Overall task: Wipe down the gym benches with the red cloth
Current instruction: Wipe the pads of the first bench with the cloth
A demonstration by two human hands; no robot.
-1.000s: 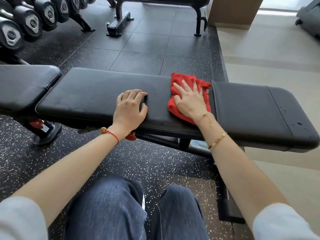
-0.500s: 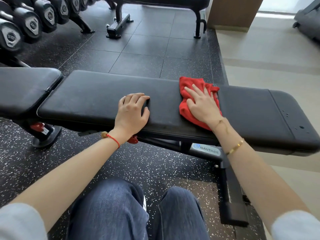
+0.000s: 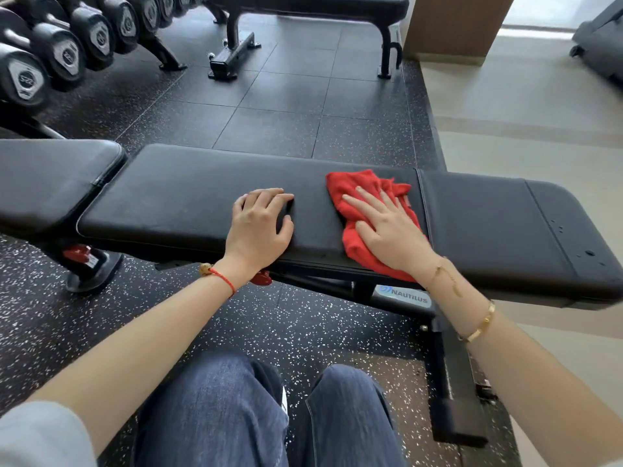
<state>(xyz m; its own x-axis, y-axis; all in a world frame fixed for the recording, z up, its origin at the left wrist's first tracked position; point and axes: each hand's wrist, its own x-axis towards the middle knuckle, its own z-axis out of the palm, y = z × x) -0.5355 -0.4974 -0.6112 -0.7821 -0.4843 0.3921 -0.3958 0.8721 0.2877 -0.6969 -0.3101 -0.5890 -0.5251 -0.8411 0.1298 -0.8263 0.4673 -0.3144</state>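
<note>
**Red cloth pressed flat on a black gym bench, mid-wipe**

Red cloth (image 3: pixel 357 210), a soft crumpled rag of towelling fabric, lies on the long back pad of a black padded vinyl gym bench (image 3: pixel 202 193). It sits near the right end of that pad, just beside the seam where the shorter seat pad (image 3: pixel 499 230) begins. Its near corner hangs over the pad's front edge.

The right hand (image 3: pixel 387 234) lies on top of the cloth, palm down, fingers straight and spread, pressing it to the pad rather than clutching it. The left hand (image 3: pixel 259 224) rests on bare vinyl beside the cloth but apart from it, fingers loosely bent with their tips on the pad, holding nothing. It looks to be steadying the person.

The step in hand seems to be wiping the top of the back pad. A few small droplets or specks show on the seat pad's far right end, so that part appears unwiped. The next move probably calls for sliding the cloth sideways under steady downward pressure, keeping the palm flat so the bunched fabric does not roll up, then carrying it across the seam.

Further out, a second black flat bench (image 3: pixel 303 5) stands on dark speckled rubber floor tiles (image 3: pixel 286 96). A rack of black dumbbells (image 3: pixel 67 48) fills the upper left. Blue jeans (image 3: pixel 215 416) show at the bottom.
</note>
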